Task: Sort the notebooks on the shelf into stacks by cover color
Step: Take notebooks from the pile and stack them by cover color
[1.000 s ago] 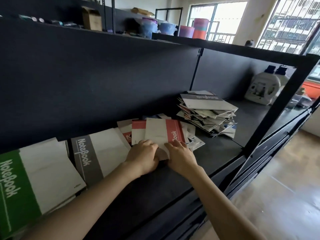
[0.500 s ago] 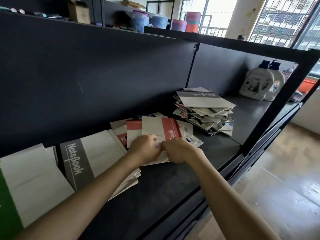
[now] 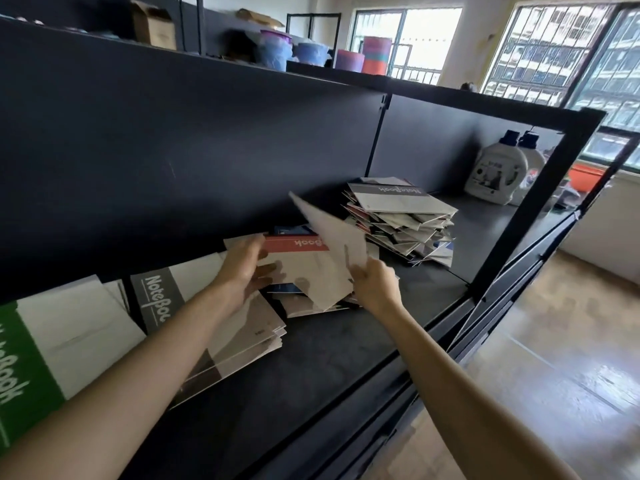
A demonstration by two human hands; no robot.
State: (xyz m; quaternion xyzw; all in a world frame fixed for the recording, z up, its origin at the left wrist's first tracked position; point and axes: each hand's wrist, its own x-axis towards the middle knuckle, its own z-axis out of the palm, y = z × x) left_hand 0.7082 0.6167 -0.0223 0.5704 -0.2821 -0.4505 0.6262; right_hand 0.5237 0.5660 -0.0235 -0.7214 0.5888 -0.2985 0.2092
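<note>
Notebooks lie in several heaps along the black shelf (image 3: 311,362). R hand (image 3: 374,285) pinches the lower edge of a pale notebook (image 3: 332,237), which is tipped up steeply over the middle heap w/ one corner pointing at the back panel. L hand (image 3: 242,268) is apart from it, fingers fairly straight, laid on the left end of the red-band notebook (image 3: 298,252) topping that heap. Blue covers peek out underneath.

Just left, partly hidden by the L forearm, sits a grey-band stack (image 3: 156,299); at far left, a green-band stack (image 3: 24,358). To the right is a ragged mixed pile (image 3: 401,220), grey-band cover on top, edges sticking out all ways. It sits nr the middle heap; can't tell if they touch.

Beyond it, in the back corner, stand 2 white detergent jugs (image 3: 495,174) w/ dark caps. A black upright post (image 3: 533,206) crosses in front of that end. The shelf above carries a cardboard box (image 3: 152,27) and plastic tubs (image 3: 277,51). Barred windows (image 3: 540,53) behind.
</note>
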